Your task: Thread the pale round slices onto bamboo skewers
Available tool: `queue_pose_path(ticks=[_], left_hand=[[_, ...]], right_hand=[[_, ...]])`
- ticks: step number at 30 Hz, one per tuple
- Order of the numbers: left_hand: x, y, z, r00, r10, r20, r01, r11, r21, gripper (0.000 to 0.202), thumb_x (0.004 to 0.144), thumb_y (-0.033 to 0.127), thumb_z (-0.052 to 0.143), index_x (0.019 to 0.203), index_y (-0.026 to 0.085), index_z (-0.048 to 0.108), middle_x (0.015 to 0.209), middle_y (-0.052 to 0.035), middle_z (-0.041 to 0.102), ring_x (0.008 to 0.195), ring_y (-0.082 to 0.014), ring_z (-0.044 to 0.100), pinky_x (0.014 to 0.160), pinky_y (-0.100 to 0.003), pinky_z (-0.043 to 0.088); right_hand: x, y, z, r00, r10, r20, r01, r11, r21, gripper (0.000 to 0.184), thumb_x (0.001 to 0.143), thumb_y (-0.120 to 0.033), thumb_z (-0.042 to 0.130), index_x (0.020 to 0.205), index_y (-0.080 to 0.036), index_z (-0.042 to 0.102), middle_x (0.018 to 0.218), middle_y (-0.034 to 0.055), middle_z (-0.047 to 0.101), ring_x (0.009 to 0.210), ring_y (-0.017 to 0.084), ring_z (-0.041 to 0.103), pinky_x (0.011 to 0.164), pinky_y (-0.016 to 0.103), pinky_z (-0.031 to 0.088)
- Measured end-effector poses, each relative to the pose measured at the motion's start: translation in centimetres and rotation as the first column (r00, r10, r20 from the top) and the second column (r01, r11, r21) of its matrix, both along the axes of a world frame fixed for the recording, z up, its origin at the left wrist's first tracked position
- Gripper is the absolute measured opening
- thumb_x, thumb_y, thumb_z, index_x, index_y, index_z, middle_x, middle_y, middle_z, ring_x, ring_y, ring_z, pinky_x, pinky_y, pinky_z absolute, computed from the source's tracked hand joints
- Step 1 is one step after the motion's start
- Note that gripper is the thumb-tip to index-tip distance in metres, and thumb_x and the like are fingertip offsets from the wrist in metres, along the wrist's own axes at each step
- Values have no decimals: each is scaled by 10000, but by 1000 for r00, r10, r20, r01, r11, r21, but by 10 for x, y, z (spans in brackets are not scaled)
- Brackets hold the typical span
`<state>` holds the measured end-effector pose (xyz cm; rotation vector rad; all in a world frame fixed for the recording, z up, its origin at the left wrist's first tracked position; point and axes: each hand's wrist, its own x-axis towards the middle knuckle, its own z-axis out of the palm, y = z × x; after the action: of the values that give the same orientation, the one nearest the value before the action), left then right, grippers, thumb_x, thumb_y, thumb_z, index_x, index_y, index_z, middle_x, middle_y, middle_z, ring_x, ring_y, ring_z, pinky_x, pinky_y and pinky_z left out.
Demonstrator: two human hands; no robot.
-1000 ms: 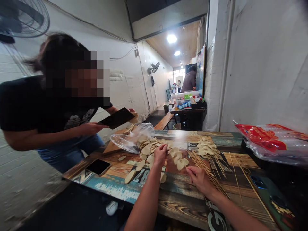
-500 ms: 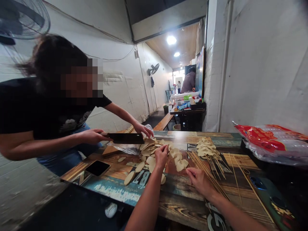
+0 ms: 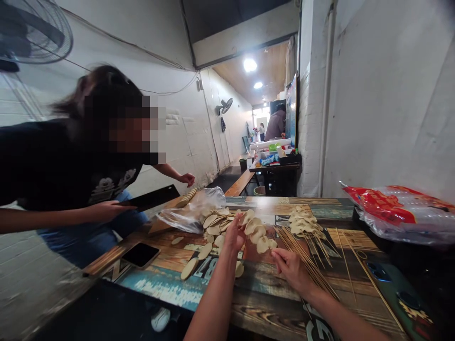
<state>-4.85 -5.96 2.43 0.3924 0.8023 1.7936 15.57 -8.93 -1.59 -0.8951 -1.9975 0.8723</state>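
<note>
My right hand (image 3: 290,266) pinches the near end of a skewer, most of it hidden behind threaded pale slices (image 3: 262,239). At the far end of that row, my left hand (image 3: 235,235) has its fingers closed at the edge of a pale slice (image 3: 245,217); the fingertips are partly hidden. Left of it lies a heap of loose pale, thin oval slices (image 3: 213,220), with single ones spread nearer to me. Beside my right hand is a bundle of bare bamboo skewers (image 3: 302,255). Loaded skewers (image 3: 304,221) are piled behind them.
A co-worker at left holds a dark cleaver (image 3: 152,196) over the table edge, beside a plastic bag (image 3: 188,213) and a sliced row (image 3: 187,196). A phone (image 3: 141,255) lies at left, another phone (image 3: 401,293) at right. A red-and-clear package (image 3: 398,208) sits at far right.
The co-worker's cleaver and free hand have drawn back left from the slice heap. My left hand has turned slightly at the skewer's far end. My right hand keeps its pinch.
</note>
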Motion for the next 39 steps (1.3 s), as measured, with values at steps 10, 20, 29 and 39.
queue_pose_path(ticks=[10, 20, 29, 39], left_hand=[[4, 4, -5, 998, -41, -47, 42, 998, 36, 149, 762, 259, 741, 854, 152, 694, 841, -59, 714, 747, -158, 665, 730, -277, 545], [7, 12, -18, 989, 94, -115, -89, 995, 46, 372, 567, 300, 872, 851, 135, 696, 771, -44, 717, 687, -147, 654, 683, -269, 530], [15, 5, -8, 998, -57, -37, 59, 997, 45, 316, 680, 358, 803, 858, 130, 676, 825, -71, 713, 718, -178, 673, 702, -306, 547], [4, 1, -5, 966, -259, 13, 258, 955, -144, 73, 692, 112, 707, 697, 110, 634, 641, -40, 681, 558, -131, 642, 596, -229, 518]], right_hand=[[1, -2, 1, 1000, 21, 23, -21, 1000, 11, 434, 929, -431, 390, 672, -173, 625, 504, -24, 520, 512, 136, 492, 548, 250, 366], [-1, 0, -4, 999, 12, 47, -13, 1000, 13, 416, 915, -435, 384, 654, -186, 589, 529, -18, 521, 531, 145, 511, 562, 258, 365], [-3, 2, -2, 999, -8, 44, 9, 1000, -6, 419, 897, -471, 385, 674, -189, 600, 525, -17, 501, 514, 147, 486, 544, 258, 344], [3, 1, -7, 995, 4, 101, -6, 1000, 26, 519, 915, -551, 333, 666, -182, 599, 570, 6, 548, 580, 163, 524, 579, 258, 367]])
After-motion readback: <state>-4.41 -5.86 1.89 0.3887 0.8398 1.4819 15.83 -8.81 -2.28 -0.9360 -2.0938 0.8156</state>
